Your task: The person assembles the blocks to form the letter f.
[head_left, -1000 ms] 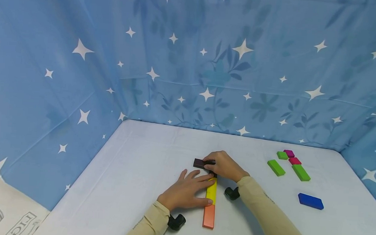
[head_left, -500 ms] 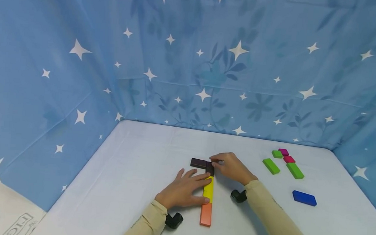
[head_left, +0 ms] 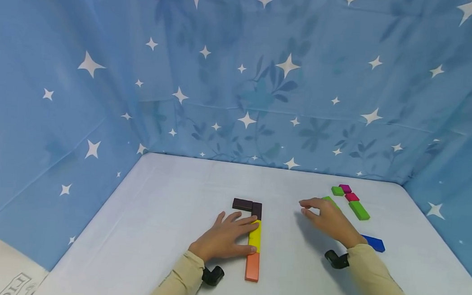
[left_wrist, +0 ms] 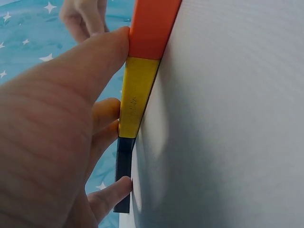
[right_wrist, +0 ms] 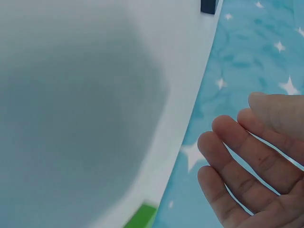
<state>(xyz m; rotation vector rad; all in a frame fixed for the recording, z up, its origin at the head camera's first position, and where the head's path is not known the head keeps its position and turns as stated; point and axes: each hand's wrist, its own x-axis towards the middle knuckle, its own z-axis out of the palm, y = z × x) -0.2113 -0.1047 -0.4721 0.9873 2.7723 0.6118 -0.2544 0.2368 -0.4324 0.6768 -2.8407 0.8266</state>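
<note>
An orange block, a yellow block and a dark block lie end to end in a column on the white table. Another dark block extends leftward from the column's far end. My left hand has its fingers spread over the column from the left; in the left wrist view its thumb touches near the joint of the orange and yellow pieces. To the right, above the table, my right hand holds nothing; its fingers are loosely bent in the right wrist view.
Toward the back right lie a green block, a small green block, a magenta block and a pinkish-red block. My right hand partly covers another green block, and the right forearm partly covers a blue block.
My right hand has let go of the dark block at the column's top and moved right, toward the green blocks. My left hand stays on the column.
</note>
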